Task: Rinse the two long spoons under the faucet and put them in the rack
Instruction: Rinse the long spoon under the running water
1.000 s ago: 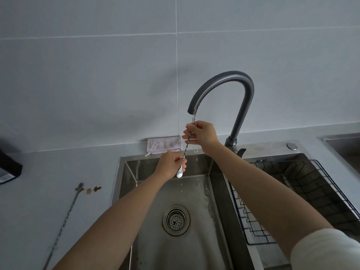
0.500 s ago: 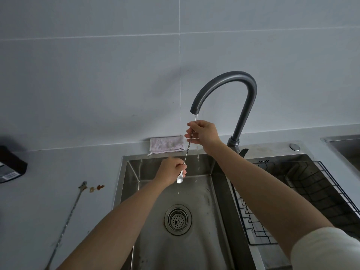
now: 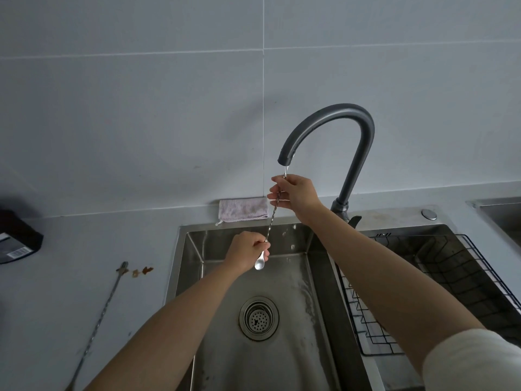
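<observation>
A long spoon (image 3: pixel 271 221) is held nearly upright over the sink (image 3: pixel 310 277), its top under the faucet (image 3: pixel 332 119) spout, where a thin trickle falls. The upper stem is pinched by the right hand (image 3: pixel 294 193), the lower stem by the left hand (image 3: pixel 248 251), bowl downward. A second spoon (image 3: pixel 98 325) lies on the worktop (image 3: pixel 70 249) near the sink's left edge. A rack (image 3: pixel 439 292) sits in the right basin.

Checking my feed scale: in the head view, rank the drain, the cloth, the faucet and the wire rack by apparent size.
Largest to smallest:
1. Wire rack, partly hidden by the right arm
2. Faucet
3. Cloth and drain look about alike; the drain sits nearer the camera, so I won't rank them.
</observation>
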Available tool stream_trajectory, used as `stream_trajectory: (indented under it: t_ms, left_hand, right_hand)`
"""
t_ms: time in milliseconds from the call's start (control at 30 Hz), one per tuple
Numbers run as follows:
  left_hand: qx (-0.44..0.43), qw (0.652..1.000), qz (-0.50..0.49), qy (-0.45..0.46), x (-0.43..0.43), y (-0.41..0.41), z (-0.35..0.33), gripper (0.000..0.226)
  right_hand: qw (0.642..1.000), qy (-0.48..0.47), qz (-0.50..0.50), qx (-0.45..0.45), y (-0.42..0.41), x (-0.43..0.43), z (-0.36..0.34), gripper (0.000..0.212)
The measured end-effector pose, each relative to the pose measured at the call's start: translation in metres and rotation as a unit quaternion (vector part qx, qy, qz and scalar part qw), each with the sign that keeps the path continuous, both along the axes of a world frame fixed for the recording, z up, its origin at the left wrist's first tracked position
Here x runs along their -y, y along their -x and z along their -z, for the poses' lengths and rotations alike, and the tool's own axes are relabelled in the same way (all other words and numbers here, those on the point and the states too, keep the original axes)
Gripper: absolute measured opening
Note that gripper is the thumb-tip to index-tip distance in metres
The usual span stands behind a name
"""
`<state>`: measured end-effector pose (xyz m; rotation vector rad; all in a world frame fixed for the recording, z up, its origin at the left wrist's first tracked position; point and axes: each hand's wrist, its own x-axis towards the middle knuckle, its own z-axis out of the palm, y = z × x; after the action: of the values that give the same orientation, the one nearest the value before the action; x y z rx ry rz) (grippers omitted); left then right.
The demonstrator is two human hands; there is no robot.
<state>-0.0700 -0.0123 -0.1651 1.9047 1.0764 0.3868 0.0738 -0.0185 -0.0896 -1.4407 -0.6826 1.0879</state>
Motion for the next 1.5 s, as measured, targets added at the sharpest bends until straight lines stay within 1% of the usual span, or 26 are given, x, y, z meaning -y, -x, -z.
stream_trajectory:
  t_ms: [133, 267, 500, 667, 767, 900, 1033, 1100, 1267, 1500]
  left_hand:
    - [0.021, 0.999, -0.03, 0.003, -0.006, -0.003, -0.006, 0.017]
    - [0.025, 0.999, -0.046, -0.012, -0.008, -0.006, -0.008, 0.016]
    - [0.013, 0.997, -0.055, -0.042, -0.008, -0.011, -0.009, 0.016]
    - [0.017, 0.995, -0.079, -0.055, -0.009, -0.015, -0.014, 0.018]
    - [0.015, 0.993, -0.085, -0.076, -0.014, -0.02, -0.02, 0.018]
    - [0.01, 0.991, -0.087, -0.097, -0.019, -0.029, -0.032, 0.018]
    - [0.009, 0.989, -0.093, -0.113, -0.023, -0.037, -0.04, 0.02]
    - [0.009, 0.989, -0.094, -0.116, -0.025, -0.04, -0.042, 0.021]
    - [0.005, 0.989, -0.1, -0.111, -0.028, -0.048, -0.047, 0.022]
    - [0.018, 0.986, -0.107, -0.127, -0.031, -0.062, -0.058, 0.022]
  right_hand:
    - [1.0, -0.017, 0.006, -0.011, -0.003, -0.001, -0.002, 0.016]
    - [0.999, -0.014, 0.03, -0.007, -0.006, -0.001, -0.004, 0.006]
    - [0.999, -0.021, 0.035, -0.02, -0.005, -0.001, -0.003, 0.006]
    - [0.999, -0.034, 0.025, -0.004, -0.002, 0.0, -0.003, 0.006]
    - [0.999, -0.039, 0.02, 0.016, -0.003, 0.0, -0.004, 0.015]
    - [0.999, -0.042, 0.016, 0.025, -0.006, 0.002, -0.003, 0.036]
    - [0.998, -0.047, 0.022, 0.021, -0.01, 0.0, -0.003, 0.044]
    - [0.998, -0.047, 0.027, 0.025, -0.011, 0.0, -0.004, 0.042]
    - [0.998, -0.047, 0.033, 0.025, -0.014, -0.002, -0.008, 0.02]
    - [0.998, -0.04, 0.036, 0.027, -0.014, 0.001, -0.006, 0.018]
